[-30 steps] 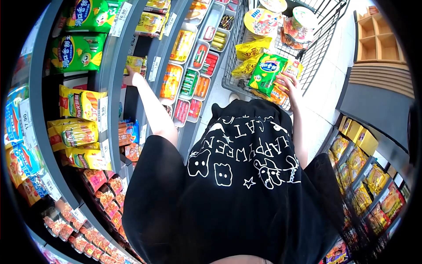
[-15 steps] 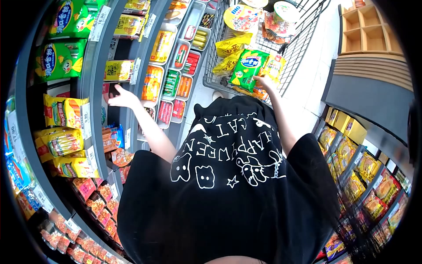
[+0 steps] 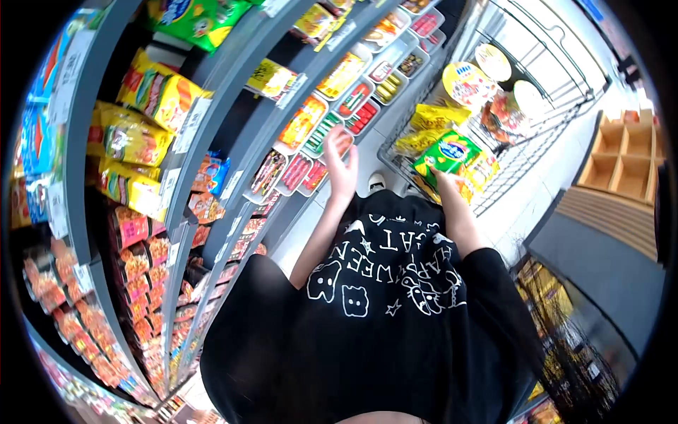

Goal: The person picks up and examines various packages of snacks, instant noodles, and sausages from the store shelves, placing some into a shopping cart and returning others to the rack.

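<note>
My right hand (image 3: pixel 446 182) is at the near edge of a green food packet (image 3: pixel 452 152) with a yellow corn cartoon. Its thumb lies on the packet, and the other fingers are mostly hidden beneath. A yellow-and-orange packet (image 3: pixel 482 172) sits right against the green one, over the near end of the wire shopping cart (image 3: pixel 547 127). To the left, my left hand (image 3: pixel 341 161) is raised with its fingers spread, holding nothing. It hovers by the shelf trays of wrapped sausages, in front of a tray of green sticks (image 3: pixel 323 134) and a tray of red ones (image 3: pixel 363 117).
Yellow bags (image 3: pixel 431 119), a tub of instant noodles (image 3: pixel 470 83) and other tubs lie in the cart. Tall shelves (image 3: pixel 233 120) with packaged food run along my left. A wooden compartment rack (image 3: pixel 625 155) and a dark counter (image 3: pixel 572 226) stand at the right.
My left hand has moved away from the shelf, rightward to the front of the sausage trays. The view has turned, so shelves and cart appear tilted. My right hand stays at the green packet.
</note>
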`<state>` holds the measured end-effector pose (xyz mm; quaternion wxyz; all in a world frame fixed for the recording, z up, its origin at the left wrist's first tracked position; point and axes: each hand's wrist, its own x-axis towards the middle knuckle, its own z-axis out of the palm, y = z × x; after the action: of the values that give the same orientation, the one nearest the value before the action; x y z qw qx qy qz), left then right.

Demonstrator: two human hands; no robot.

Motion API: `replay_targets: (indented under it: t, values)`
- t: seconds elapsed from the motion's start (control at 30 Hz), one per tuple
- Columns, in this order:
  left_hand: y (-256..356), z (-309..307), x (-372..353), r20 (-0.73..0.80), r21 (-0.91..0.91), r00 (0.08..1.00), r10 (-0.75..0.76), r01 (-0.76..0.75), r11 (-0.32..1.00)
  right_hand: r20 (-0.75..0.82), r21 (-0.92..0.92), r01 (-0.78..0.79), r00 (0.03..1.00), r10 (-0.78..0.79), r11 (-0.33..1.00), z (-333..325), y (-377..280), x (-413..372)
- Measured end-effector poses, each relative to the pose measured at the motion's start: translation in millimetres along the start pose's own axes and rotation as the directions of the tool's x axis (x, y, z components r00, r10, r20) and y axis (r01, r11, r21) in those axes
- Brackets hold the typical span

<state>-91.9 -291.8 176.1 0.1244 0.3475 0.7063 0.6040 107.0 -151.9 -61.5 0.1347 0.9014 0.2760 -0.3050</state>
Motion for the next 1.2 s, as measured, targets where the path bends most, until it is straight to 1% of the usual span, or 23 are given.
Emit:
replay_targets:
  t: [0.03,0.07,0.1,0.13,0.2,0.23,0.27,0.33,0.37,0.4,0.47,0.53,0.6,0.67,0.73,0.83,0.9,1.0,1.03,1.07,1.13,1.17,1.2]
  values:
    - [1.4,0.2,-1.5,0.041,-0.01,0.999,-0.027,0.028,1.0,0.197,0.35,-0.003,0.978,-0.071,0.937,-13.4,10.8,-12.6]
    - [3.0,-0.5,-2.8,0.093,0.002,0.995,-0.028,0.028,1.0,0.356,0.644,-0.085,0.913,-0.198,0.761,-35.0,15.5,-34.2]
    - [3.7,-1.5,-4.4,0.121,0.011,0.992,-0.047,0.046,0.999,0.254,0.529,-0.203,0.964,0.074,0.824,15.4,-0.1,27.3]
    - [1.3,-2.4,-6.3,0.151,0.018,0.986,-0.064,0.062,0.998,0.324,0.739,-0.439,0.896,0.302,0.511,-22.8,-7.3,-13.7]
    - [-1.1,-4.8,-7.9,0.204,0.013,0.977,-0.055,0.054,0.998,0.331,0.551,-0.14,0.942,-0.061,0.823,-36.9,-1.5,-29.0]
    - [0.4,-5.8,-8.6,0.233,0.01,0.97,-0.072,0.071,0.997,0.436,0.711,-0.29,0.897,-0.078,0.64,-0.6,-5.5,7.1]
    - [1.1,-6.3,-9.0,0.264,0.007,0.961,-0.087,0.088,0.996,0.436,0.714,-0.282,0.895,-0.092,0.641,-8.5,-8.7,-0.3]
    - [-3.3,-5.8,-11.8,0.3,0.006,0.947,-0.116,0.119,0.993,0.732,0.624,-0.385,0.592,-0.337,0.68,-54.9,-5.2,-40.8]
    - [-3.3,-5.1,-12.0,0.317,0.002,0.94,-0.129,0.135,0.991,0.718,0.58,-0.38,0.657,-0.232,0.72,-79.5,-8.7,-63.8]
    - [-8.2,-3.6,-14.4,0.335,0.0,0.931,-0.145,0.154,0.988,0.785,0.555,-0.454,0.564,-0.257,0.697,-75.2,-11.3,-46.1]
    - [-10.7,-2.6,-12.9,0.408,0.005,0.897,-0.169,0.183,0.983,0.815,0.562,-0.385,0.408,-0.412,0.732,-80.5,-3.8,-22.4]
    - [-9.8,-2.1,-12.5,0.463,-0.008,0.865,-0.192,0.221,0.975,0.627,0.762,-0.207,0.471,-0.62,0.613,-113.7,21.4,-55.0]
    - [-8.7,-0.7,-11.7,0.484,-0.042,0.845,-0.226,0.28,0.959,0.486,0.855,-0.089,0.482,-0.729,0.511,-129.3,48.9,-64.9]
    - [-5.2,0.2,-9.7,0.509,-0.071,0.821,-0.259,0.34,0.938,0.397,0.815,0.098,0.624,-0.673,0.572,-168.8,74.2,-97.3]
    - [5.6,1.7,-5.7,0.635,-0.088,0.722,-0.276,0.422,0.902,0.294,0.901,0.112,0.553,-0.779,0.42,-189.1,93.4,-116.1]
    - [18.8,10.7,-0.2,0.73,-0.125,0.639,-0.244,0.475,0.871,0.131,0.854,0.377,0.512,-0.849,0.359,-215.6,101.4,-133.4]
    - [27.0,15.9,6.2,0.827,-0.142,0.529,-0.193,0.528,0.837,0.119,0.843,0.431,0.432,-0.894,0.321,-230.0,99.4,-146.4]
    - [49.7,26.7,9.8,0.818,-0.29,0.56,-0.13,0.597,0.748,0.139,0.843,0.45,0.348,-0.927,0.295,-250.3,92.1,-186.1]
    - [53.6,30.7,10.5,0.836,-0.325,0.536,-0.118,0.658,0.679,0.156,0.83,0.478,0.296,-0.942,0.287,-246.6,88.7,-188.5]
    - [58.6,35.2,11.3,0.837,-0.327,0.535,-0.111,0.654,0.683,0.165,0.857,0.441,0.253,-0.953,0.266,-245.1,88.4,-197.7]
    - [73.9,41.4,14.1,0.664,-0.423,0.738,0.124,0.234,0.875,0.15,0.821,0.515,0.222,-0.963,0.247,-235.6,87.0,-213.8]
    - [81.4,38.9,15.3,0.665,-0.476,0.745,-0.048,0.473,0.742,0.129,0.792,0.567,0.208,-0.97,0.227,-229.5,87.5,-217.7]
    - [78.0,36.8,13.5,0.602,-0.516,0.794,-0.082,0.466,0.719,0.109,0.759,0.617,0.192,-0.975,0.207,-224.8,87.7,-220.6]
